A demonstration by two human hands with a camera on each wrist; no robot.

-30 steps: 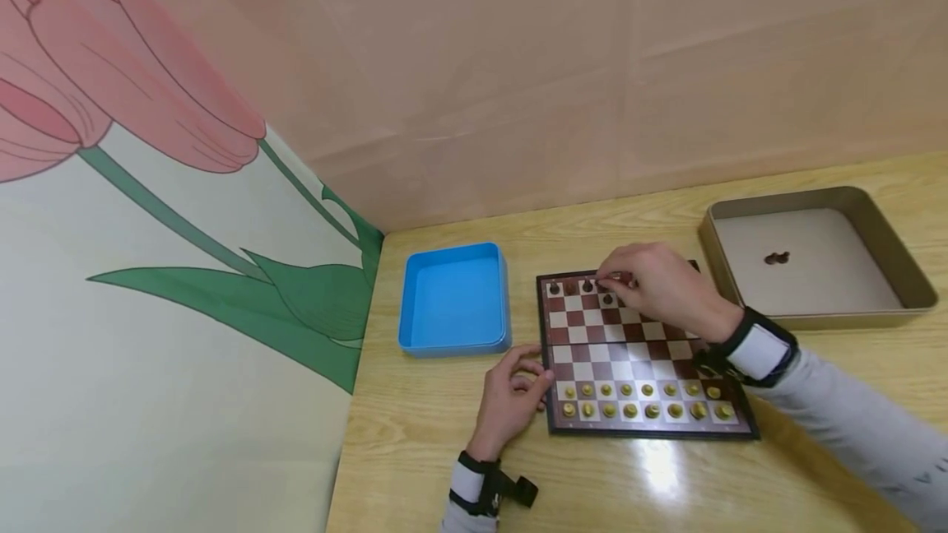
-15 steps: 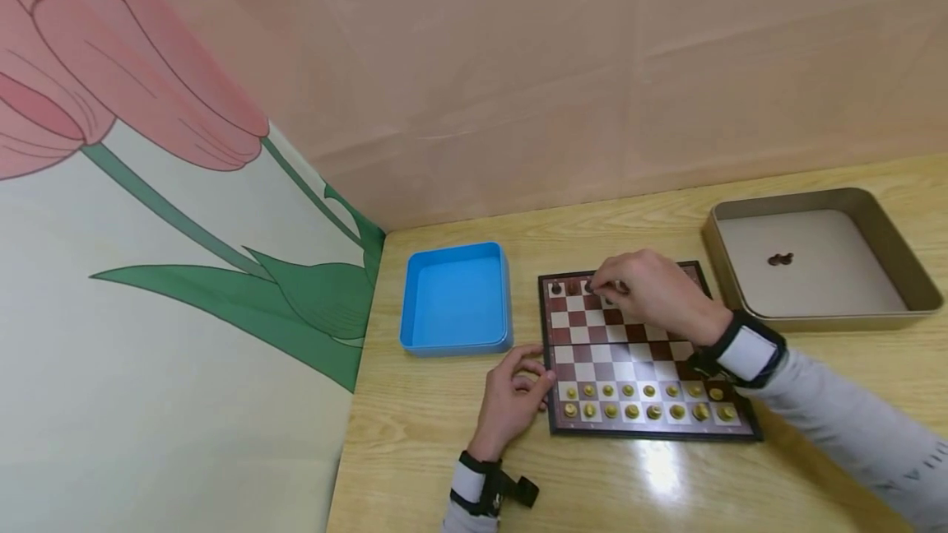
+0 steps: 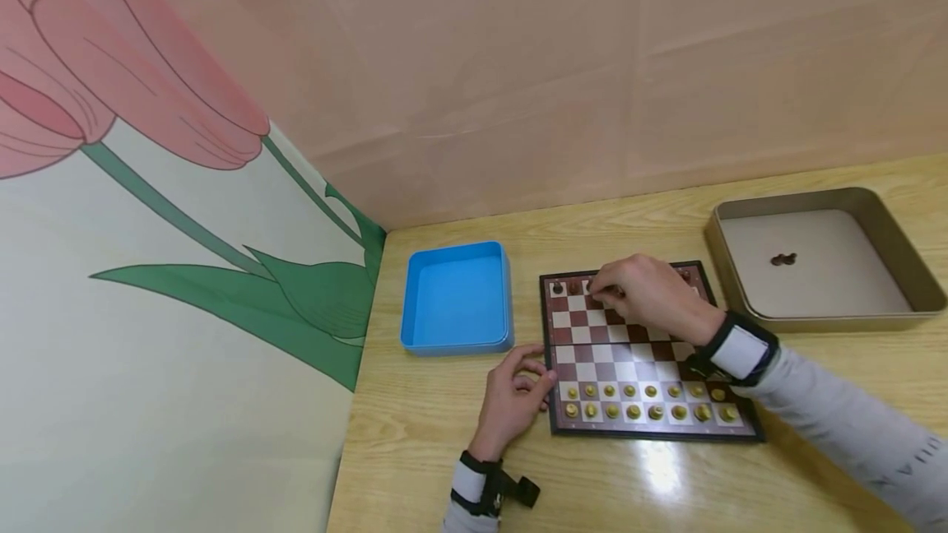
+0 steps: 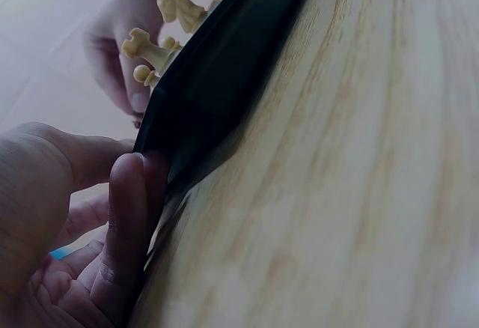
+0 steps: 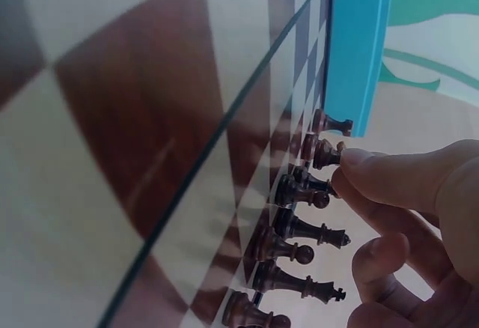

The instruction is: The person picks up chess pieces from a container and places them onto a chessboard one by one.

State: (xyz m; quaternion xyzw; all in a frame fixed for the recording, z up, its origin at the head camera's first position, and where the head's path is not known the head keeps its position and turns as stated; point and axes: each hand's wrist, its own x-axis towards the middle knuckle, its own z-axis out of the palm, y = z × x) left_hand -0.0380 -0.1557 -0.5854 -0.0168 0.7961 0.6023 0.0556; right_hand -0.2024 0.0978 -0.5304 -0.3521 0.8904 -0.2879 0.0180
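Observation:
A magnetic-looking chessboard (image 3: 603,354) lies on the table, light pieces (image 3: 633,411) in two rows along its near side. My left hand (image 3: 509,403) grips the board's left edge; in the left wrist view its thumb and a finger meet the black rim (image 4: 202,81). Over the far row, my right hand (image 3: 643,294) pinches a dark chess piece (image 5: 303,172), partly hidden by the fingertips. Beside it in the right wrist view stand a dark knight (image 5: 323,153), a queen (image 5: 299,228), a king (image 5: 296,281) and several pawns (image 5: 281,247).
A blue tray (image 3: 507,303) stands left of the board. To the right, a larger gold-brown tray (image 3: 829,322) holds a few small dark pieces (image 3: 783,259). A wall rises behind the table (image 3: 437,434), and a tulip-printed panel (image 3: 222,336) stands on the left.
My right hand has shifted slightly left along the far row, its fingertips now over the piece near the third square. My left hand stays on the board's edge.

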